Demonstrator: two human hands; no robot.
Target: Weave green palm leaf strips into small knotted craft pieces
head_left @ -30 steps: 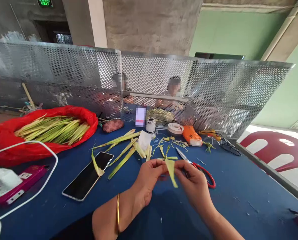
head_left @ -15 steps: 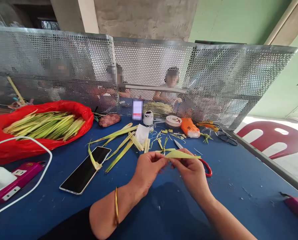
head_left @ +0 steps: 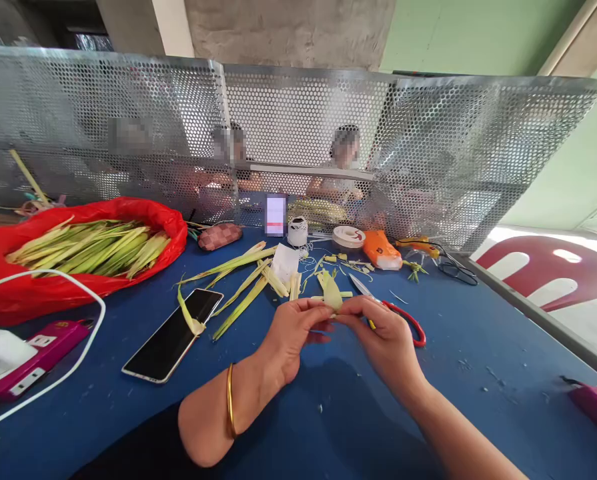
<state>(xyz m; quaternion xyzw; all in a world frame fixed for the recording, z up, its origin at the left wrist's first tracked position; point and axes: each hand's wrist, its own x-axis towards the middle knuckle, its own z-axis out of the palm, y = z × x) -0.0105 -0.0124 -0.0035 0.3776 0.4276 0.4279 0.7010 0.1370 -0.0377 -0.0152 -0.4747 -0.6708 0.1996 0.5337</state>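
Observation:
A pale green corn husk stands up between my hands, its wide part pointing away from me. My left hand pinches its lower end between thumb and forefinger. From the other side my right hand pinches the same end, fingertips almost touching the left ones. What lies inside the two pinches is hidden. Scissors with red handles lie just beyond my right hand, partly covered by it. Several long husk strips are spread on the blue table to the left of the hands.
At left stands a red plastic bag full of husks, near a purple power strip. A phone lies beside my left arm. Farther back are a thread spool, a tape roll and an orange packet, before a perforated metal screen.
The husk, which lay sideways along my right fingers, now stands upright and folded between both hands. My right hand has turned slightly, showing more of the scissors.

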